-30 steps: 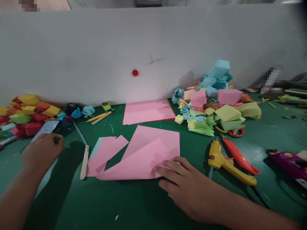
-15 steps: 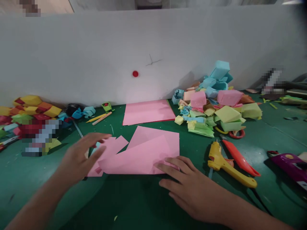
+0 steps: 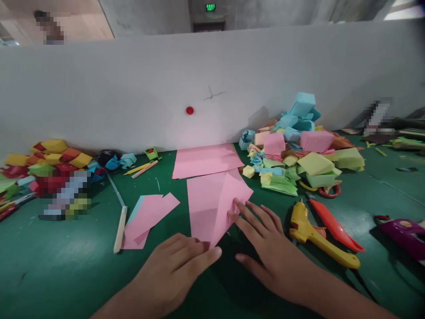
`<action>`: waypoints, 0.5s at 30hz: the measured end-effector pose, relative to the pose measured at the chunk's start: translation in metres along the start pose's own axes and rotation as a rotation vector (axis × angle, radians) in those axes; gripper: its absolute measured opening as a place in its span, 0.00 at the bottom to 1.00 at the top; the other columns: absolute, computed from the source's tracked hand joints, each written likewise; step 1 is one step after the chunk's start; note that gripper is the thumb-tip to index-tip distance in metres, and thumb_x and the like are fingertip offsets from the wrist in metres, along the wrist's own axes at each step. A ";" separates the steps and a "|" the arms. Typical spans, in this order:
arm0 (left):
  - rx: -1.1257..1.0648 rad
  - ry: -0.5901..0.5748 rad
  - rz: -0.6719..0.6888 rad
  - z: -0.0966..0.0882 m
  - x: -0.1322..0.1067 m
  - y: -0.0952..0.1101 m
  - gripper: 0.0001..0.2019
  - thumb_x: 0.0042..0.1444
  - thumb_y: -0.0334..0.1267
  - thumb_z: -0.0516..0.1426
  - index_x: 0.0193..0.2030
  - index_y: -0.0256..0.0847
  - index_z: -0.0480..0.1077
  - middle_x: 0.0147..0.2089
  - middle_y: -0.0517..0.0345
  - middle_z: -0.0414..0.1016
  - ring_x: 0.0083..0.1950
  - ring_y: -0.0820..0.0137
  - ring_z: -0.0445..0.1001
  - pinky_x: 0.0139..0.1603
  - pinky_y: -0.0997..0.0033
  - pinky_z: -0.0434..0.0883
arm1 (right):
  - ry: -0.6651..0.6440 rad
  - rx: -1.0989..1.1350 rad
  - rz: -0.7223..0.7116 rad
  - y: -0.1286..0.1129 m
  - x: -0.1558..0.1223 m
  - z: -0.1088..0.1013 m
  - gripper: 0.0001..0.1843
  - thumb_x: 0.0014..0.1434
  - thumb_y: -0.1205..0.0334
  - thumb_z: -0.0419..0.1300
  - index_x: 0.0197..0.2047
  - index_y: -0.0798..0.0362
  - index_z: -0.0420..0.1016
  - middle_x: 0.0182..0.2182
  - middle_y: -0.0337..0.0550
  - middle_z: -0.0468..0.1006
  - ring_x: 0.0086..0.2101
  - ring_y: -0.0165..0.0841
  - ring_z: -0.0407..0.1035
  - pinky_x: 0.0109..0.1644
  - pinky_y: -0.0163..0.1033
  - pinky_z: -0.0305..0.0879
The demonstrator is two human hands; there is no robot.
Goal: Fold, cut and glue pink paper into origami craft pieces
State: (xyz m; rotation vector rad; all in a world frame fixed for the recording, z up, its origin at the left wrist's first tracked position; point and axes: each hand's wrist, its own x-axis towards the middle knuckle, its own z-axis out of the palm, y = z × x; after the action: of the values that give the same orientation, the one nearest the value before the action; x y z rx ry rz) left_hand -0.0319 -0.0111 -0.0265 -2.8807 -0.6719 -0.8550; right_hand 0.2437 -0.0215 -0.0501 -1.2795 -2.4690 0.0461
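A sheet of pink paper point(image 3: 205, 199) lies on the green table in front of me, with its right part folded over in a slanted flap. My left hand point(image 3: 177, 268) is closed on the sheet's near corner, thumb and fingers pinching the bottom of the fold. On the flap, my right hand point(image 3: 262, 241) rests with fingers stretched out and apart, fingertips touching the paper. Left of the sheet lie pink paper offcuts point(image 3: 151, 217) over a light blue piece. A wooden-handled tool point(image 3: 120, 230) with a thin shaft sits beside them.
Behind lies a stack of pink sheets point(image 3: 207, 161) against a white partition point(image 3: 133, 88). To the right are a yellow glue gun point(image 3: 322, 239), a red-orange cutter point(image 3: 335, 223) and a heap of folded papers point(image 3: 315, 164). Colourful paper shapes point(image 3: 53, 155) stand at left.
My left hand has moved right, from the offcuts to the sheet's near corner, and closed there. The sheet has turned, its flap now slanting upward at the right. The view has tilted up slightly.
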 end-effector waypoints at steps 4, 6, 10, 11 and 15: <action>-0.080 -0.042 0.074 0.011 0.000 0.009 0.16 0.69 0.26 0.49 0.60 0.38 0.68 0.44 0.51 0.80 0.43 0.66 0.77 0.45 0.65 0.73 | 0.017 0.089 0.030 0.000 -0.001 0.001 0.42 0.70 0.47 0.51 0.77 0.49 0.34 0.76 0.48 0.41 0.72 0.46 0.38 0.70 0.60 0.52; -0.137 -0.116 0.110 0.012 0.001 0.013 0.16 0.70 0.29 0.50 0.61 0.41 0.67 0.42 0.53 0.80 0.41 0.66 0.77 0.43 0.64 0.73 | 0.022 0.127 0.039 0.000 -0.001 0.001 0.43 0.71 0.46 0.50 0.78 0.49 0.31 0.76 0.48 0.40 0.72 0.46 0.37 0.70 0.59 0.52; -0.224 -0.279 0.168 0.007 0.004 0.015 0.15 0.72 0.38 0.50 0.63 0.44 0.64 0.38 0.55 0.79 0.37 0.66 0.75 0.38 0.65 0.70 | -0.015 0.173 -0.003 0.002 -0.002 0.000 0.40 0.71 0.46 0.50 0.78 0.45 0.35 0.76 0.46 0.43 0.72 0.45 0.38 0.71 0.59 0.51; -0.245 -0.300 0.178 0.006 0.004 0.015 0.16 0.72 0.39 0.50 0.64 0.44 0.63 0.38 0.55 0.79 0.37 0.65 0.75 0.38 0.65 0.70 | -0.035 0.185 -0.031 0.002 -0.002 -0.002 0.39 0.71 0.47 0.51 0.77 0.44 0.38 0.76 0.45 0.44 0.72 0.45 0.39 0.71 0.58 0.51; -0.335 -0.321 0.181 0.006 0.001 0.010 0.20 0.69 0.44 0.54 0.65 0.44 0.60 0.42 0.54 0.80 0.38 0.64 0.76 0.41 0.64 0.71 | -0.109 0.214 -0.177 0.002 -0.001 -0.009 0.34 0.72 0.50 0.51 0.76 0.42 0.46 0.75 0.42 0.49 0.72 0.43 0.43 0.72 0.57 0.47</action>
State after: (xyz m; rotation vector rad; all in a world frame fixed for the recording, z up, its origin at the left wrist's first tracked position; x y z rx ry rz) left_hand -0.0238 -0.0190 -0.0299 -3.3568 -0.2988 -0.5297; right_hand 0.2490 -0.0224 -0.0426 -0.9910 -2.5763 0.3332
